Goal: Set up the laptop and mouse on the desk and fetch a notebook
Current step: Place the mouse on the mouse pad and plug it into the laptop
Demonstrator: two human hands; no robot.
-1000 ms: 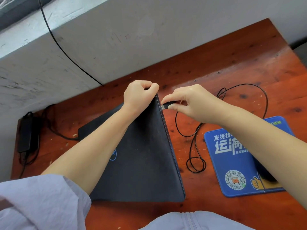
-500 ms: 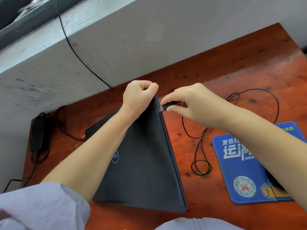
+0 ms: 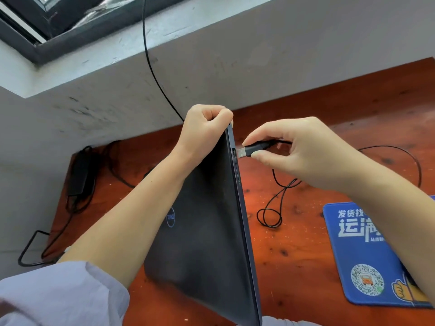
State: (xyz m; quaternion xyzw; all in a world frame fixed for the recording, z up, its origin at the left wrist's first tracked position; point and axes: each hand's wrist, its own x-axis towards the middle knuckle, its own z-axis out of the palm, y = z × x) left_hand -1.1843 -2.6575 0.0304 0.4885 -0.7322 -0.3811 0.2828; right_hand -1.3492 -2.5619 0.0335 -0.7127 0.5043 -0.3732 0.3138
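A closed dark laptop (image 3: 202, 231) is tilted up on its left edge on the red-brown wooden desk (image 3: 294, 250), its right side raised. My left hand (image 3: 207, 128) grips the laptop's top right corner. My right hand (image 3: 299, 149) pinches the black USB plug (image 3: 249, 150) of the mouse cable (image 3: 275, 198); the metal tip sits just outside the port on the laptop's right edge. The mouse itself is hidden behind my right forearm. No notebook is in view.
A blue mouse pad (image 3: 367, 255) lies at the right. A black power adapter (image 3: 78, 175) with coiled cords rests at the desk's left end. A grey wall (image 3: 117, 107) rises behind the desk, with a black wire (image 3: 150, 67) hanging down it.
The laptop's right side has been lifted steeper. The USB plug, earlier touching the laptop's edge, now sits slightly apart from the port with its metal tip visible.
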